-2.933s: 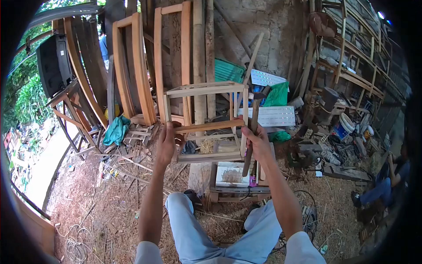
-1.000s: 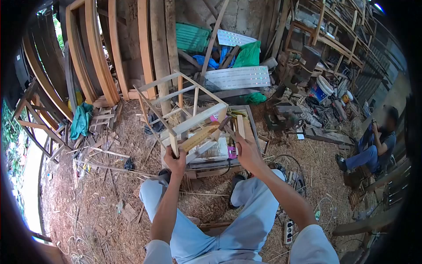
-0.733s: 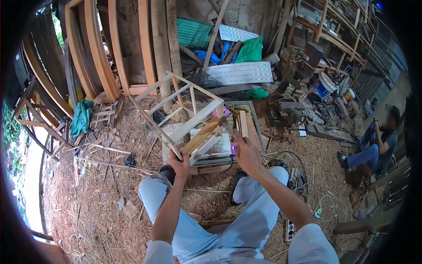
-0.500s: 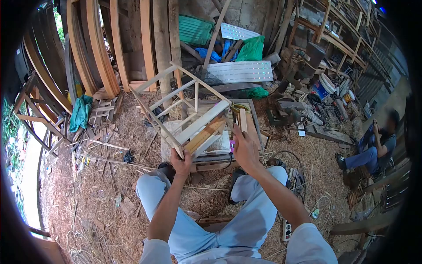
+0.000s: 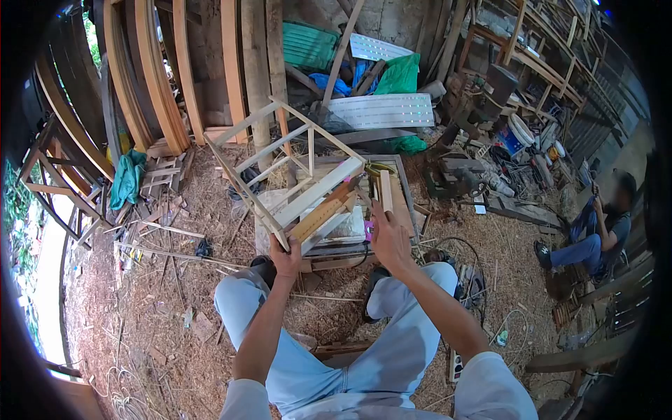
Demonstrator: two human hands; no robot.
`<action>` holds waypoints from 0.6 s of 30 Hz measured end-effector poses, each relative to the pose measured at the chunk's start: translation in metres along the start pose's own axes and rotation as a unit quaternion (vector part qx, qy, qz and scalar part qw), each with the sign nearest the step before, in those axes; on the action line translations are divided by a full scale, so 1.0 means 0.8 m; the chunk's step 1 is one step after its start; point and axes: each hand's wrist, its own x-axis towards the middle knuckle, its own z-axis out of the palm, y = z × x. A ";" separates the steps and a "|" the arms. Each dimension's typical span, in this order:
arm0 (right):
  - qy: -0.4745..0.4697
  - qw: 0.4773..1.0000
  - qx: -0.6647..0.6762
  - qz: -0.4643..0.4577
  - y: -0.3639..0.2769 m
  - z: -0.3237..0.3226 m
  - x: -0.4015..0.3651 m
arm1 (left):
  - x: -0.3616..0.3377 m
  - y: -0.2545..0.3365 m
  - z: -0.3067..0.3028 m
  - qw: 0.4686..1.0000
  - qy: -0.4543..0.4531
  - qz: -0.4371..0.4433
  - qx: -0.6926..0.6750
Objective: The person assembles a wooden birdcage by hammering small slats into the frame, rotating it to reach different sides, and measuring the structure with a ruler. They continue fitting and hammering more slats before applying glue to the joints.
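Note:
A light wooden frame (image 5: 318, 190) stands tilted over a low work table (image 5: 400, 168) in front of me. My left hand (image 5: 285, 257) is closed round the frame's lower left corner. My right hand (image 5: 390, 241) is closed at the frame's right side, beside an upright pale wooden piece (image 5: 386, 190); a thin dark strip shows at its fingers, too small to name. A yellowish-brown slat (image 5: 320, 212) with marks along it lies between the hands, against the frame's near rail. Something pink (image 5: 369, 231) shows left of my right hand.
A seated person (image 5: 603, 234) is at the far right. Curved wooden boards (image 5: 155, 84) lean at the back left. A green cloth (image 5: 128, 178) hangs at the left. A cable (image 5: 483, 280) and a power strip (image 5: 456, 366) lie on the shavings-covered floor at the right.
The frame and my left hand have shifted very slightly. The brown slat shows a little more fully. My right hand stays in nearly the same place.

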 end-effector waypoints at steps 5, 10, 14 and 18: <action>0.027 1.000 -0.001 -0.015 0.006 0.003 -0.003 | -0.003 -0.021 -0.005 1.000 -0.010 0.010 0.011; 0.043 0.998 0.001 -0.040 0.013 0.015 0.000 | -0.009 -0.024 -0.003 0.999 0.016 -0.013 -0.040; -0.012 0.999 -0.025 -0.032 0.018 0.021 0.001 | -0.009 -0.033 -0.006 1.000 0.012 -0.014 -0.007; 0.036 0.998 -0.001 -0.048 0.018 0.025 -0.008 | -0.010 -0.037 -0.011 0.999 0.019 0.020 0.042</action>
